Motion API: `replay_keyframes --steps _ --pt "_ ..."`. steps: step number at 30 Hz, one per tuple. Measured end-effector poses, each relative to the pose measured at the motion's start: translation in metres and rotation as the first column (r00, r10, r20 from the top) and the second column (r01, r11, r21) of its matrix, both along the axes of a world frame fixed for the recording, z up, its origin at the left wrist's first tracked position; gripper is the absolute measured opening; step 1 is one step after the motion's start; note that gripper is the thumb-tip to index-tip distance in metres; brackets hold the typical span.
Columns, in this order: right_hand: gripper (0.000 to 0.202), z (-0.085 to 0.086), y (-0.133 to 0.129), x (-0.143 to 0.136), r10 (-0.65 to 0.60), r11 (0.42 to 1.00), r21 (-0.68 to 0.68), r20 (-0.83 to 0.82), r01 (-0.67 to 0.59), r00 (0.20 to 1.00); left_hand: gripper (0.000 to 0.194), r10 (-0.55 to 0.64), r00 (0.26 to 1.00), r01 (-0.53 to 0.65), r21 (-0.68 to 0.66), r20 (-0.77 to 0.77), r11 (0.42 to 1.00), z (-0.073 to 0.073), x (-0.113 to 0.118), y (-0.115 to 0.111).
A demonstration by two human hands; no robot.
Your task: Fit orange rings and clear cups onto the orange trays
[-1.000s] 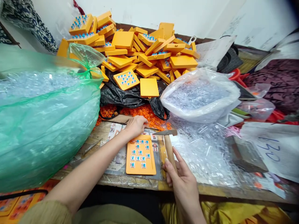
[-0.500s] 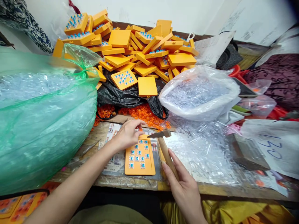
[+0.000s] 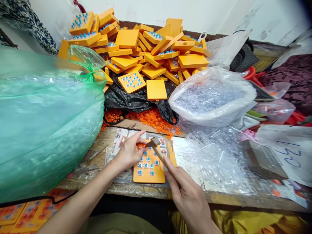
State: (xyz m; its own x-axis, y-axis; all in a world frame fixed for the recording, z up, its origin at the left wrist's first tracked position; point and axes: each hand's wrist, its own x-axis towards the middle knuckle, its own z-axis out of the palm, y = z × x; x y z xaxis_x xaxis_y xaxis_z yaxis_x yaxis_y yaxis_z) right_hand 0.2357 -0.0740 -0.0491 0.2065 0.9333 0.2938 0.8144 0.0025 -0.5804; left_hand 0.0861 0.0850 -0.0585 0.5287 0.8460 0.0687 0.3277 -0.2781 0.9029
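Note:
On the bench in front of me lies an orange plate (image 3: 149, 178) studded with small blue and clear pieces. My right hand (image 3: 188, 191) grips the wooden handle of a hammer (image 3: 159, 152), whose metal head is over the plate's upper part. My left hand (image 3: 130, 151) is at the plate's upper left, thumb and fingers drawn together close to the hammer head. What sits between those fingertips, if anything, is hidden. Printed paper (image 3: 121, 136) lies under the plate.
Behind rises a heap of orange boxes (image 3: 126, 39). Loose orange rings (image 3: 153, 117) lie below it. A green bag (image 3: 60, 130) bulges at left. On the right are an open white bag (image 3: 212, 94), clear plastic pieces (image 3: 216, 156) and a dark block (image 3: 265, 159).
The hammer has swung left and its head is now over the plate near my left fingers. My left hand has come down slightly, its fingers drawn closer together. The whole view shifted slightly.

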Motion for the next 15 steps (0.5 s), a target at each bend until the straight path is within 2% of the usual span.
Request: replay_keyframes --steps 5,10,13,15 --pt "0.049 0.0021 0.0011 -0.0009 -0.036 0.992 0.123 -0.052 0.043 0.998 0.063 -0.018 0.999 0.021 -0.080 0.034 0.997 -0.0027 -0.0022 0.0016" --pt "0.050 -0.0003 0.0021 -0.0035 -0.012 1.000 -0.021 0.074 0.013 0.997 0.072 -0.052 0.998 0.058 -0.142 0.045 0.988 -0.0024 -0.0017 0.0041" --pt "0.052 0.0002 0.0020 -0.0045 -0.010 0.999 -0.039 0.113 0.015 0.994 0.074 -0.053 0.998 0.059 -0.142 0.043 0.988 -0.0018 -0.0018 0.0041" --pt "0.051 0.0033 0.0016 -0.0041 -0.013 1.000 -0.027 0.082 0.015 0.997 0.074 -0.056 0.997 0.064 -0.150 0.059 0.987 -0.0020 -0.0020 0.0044"
